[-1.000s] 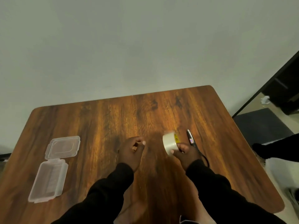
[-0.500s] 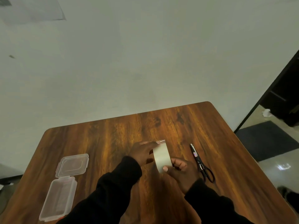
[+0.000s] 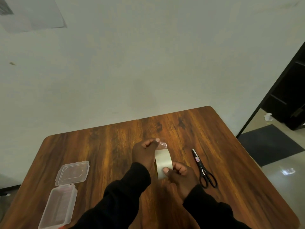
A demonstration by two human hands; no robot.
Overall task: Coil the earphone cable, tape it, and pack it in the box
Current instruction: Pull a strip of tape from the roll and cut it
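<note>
A roll of clear tape stands on edge above the wooden table, held near the middle. My right hand grips the roll from below, thumb pressed on its outer face. My left hand pinches the loose end of the tape, lifted a short way off the roll. An open clear plastic box with its hinged lid lies at the table's left front. The earphone cable is not visible; I cannot tell whether my left hand hides it.
Black-handled scissors lie on the table just right of my right hand, blades pointing away. A pale wall rises behind the table. At the right are a dark doorway, a dark floor mat and glossy floor.
My right hand brought the tape roll from near the scissors to the table's middle. My left hand met it and peeled up the tape's end. The camera tilted upward.
</note>
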